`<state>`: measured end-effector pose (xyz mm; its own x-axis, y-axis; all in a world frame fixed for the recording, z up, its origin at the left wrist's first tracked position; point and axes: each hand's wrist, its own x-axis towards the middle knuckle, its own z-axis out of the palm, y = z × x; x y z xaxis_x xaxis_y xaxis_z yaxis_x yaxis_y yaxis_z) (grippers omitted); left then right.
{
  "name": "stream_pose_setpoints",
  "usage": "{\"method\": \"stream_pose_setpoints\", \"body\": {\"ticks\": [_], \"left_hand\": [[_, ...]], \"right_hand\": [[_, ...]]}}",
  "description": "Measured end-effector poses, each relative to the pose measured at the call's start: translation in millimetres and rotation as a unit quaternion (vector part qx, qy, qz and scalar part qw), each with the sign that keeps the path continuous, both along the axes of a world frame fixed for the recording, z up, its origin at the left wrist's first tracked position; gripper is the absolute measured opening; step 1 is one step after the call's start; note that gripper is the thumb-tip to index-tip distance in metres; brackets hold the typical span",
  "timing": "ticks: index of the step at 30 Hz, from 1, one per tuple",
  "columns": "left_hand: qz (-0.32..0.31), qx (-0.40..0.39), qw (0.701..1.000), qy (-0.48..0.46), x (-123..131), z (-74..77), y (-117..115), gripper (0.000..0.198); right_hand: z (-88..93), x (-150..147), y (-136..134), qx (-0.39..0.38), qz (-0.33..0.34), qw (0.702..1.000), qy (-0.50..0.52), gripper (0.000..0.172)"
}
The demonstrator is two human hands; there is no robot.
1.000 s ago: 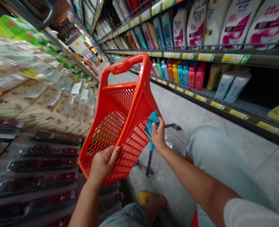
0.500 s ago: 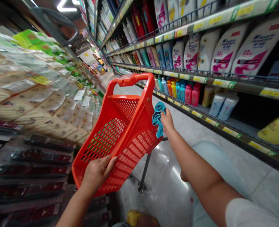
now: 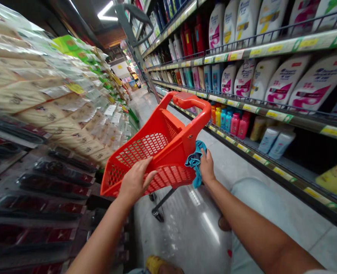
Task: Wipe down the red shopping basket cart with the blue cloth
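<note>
A red plastic basket [image 3: 168,152] with meshed walls and a moulded grip stands tilted in front of me, on a wheeled shopping cart with a dark leg [image 3: 164,201]. My left hand [image 3: 136,179] is on its near rim, fingers over the edge and thumb apart against the outer wall. A crumpled blue cloth [image 3: 196,161] is pinched in my right hand [image 3: 207,165], beside the basket's right end. The cloth touches or nearly touches the red wall; I cannot tell which. Behind the basket rises the cart's grey pole with a looped handle [image 3: 135,21].
Shelves of shampoo bottles [image 3: 285,82] line the right side, with a low shelf edge [image 3: 273,169] near the floor. Packaged goods [image 3: 59,114] are stacked on the left, close to the basket. Glossy floor tiles [image 3: 185,228] lie below, beside my bent knee [image 3: 259,213].
The basket and cart have swung right and turned, the pole and looped handle with them. My left hand has moved up and right along with the rim. My right hand and cloth sit slightly lower.
</note>
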<state>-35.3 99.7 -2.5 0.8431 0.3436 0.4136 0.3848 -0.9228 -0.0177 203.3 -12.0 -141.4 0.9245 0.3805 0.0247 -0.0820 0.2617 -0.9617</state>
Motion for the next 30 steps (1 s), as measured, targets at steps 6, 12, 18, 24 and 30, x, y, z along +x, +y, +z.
{"method": "stream_pose_setpoints", "body": {"ticks": [6,12,18,24,30], "left_hand": [[-0.023,-0.015,0.995,-0.091,99.8,14.0,-47.4,0.059],[0.050,-0.117,0.974,-0.185,131.3,1.2,-47.4,0.037],[0.029,-0.163,0.959,-0.231,125.1,-6.6,-53.8,0.032],[0.010,-0.187,0.950,-0.251,94.1,-2.5,-60.1,0.043],[0.012,-0.194,0.944,-0.265,46.3,0.7,-60.0,0.049]], "right_hand": [[-40.4,-59.1,-15.4,-0.070,-0.069,0.995,-0.004,0.047],[-15.0,-37.0,-17.0,-0.049,-0.069,0.996,-0.037,0.048],[39.8,-22.4,-34.9,0.011,-0.048,0.995,-0.087,0.045],[41.3,-43.5,-60.6,0.024,0.060,0.995,-0.069,0.043],[62.8,-66.9,-100.6,-0.004,0.006,1.000,-0.031,0.045]]}}
